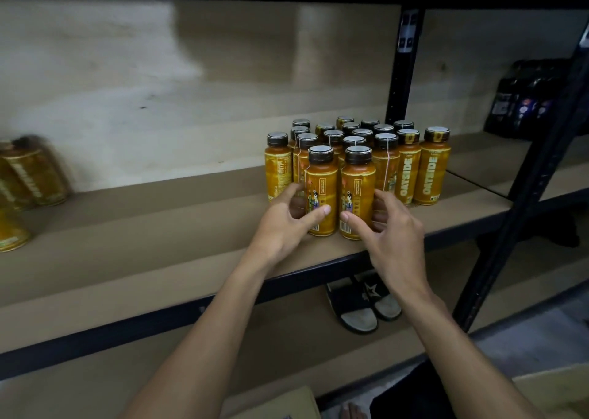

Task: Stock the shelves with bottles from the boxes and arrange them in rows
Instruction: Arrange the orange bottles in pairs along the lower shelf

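Although only loosely wrapped, both grips on: left hand (287,224) round left front bottle (322,192), thumb across the label, fingers curled behind the far side. Right hand (392,227) likewise round right front bottle (357,195), thumb tip on the label, fingers curled round the right flank.

Both bottles upright, long axis vertical, caps up, just beside each other at frame centre. Bases apparently down on the shelf board (159,243), close to its front edge.

Directly beyond the pair, toward upper centre-right: block of bottles (382,141), standing in rows, touching or nearly so.

Judged: pair to be settled straight back against the block, away from the hands, kept vertical. Each hand equally near its own bottle; no crossing called for. Risk, as judged: toppling neighbours if pushed askew.

Far left of frame: blurred bottles (32,176), tilted, well apart from the block. Below the board, lower centre: sandals (363,303). Bottom edge: cardboard box (280,402).
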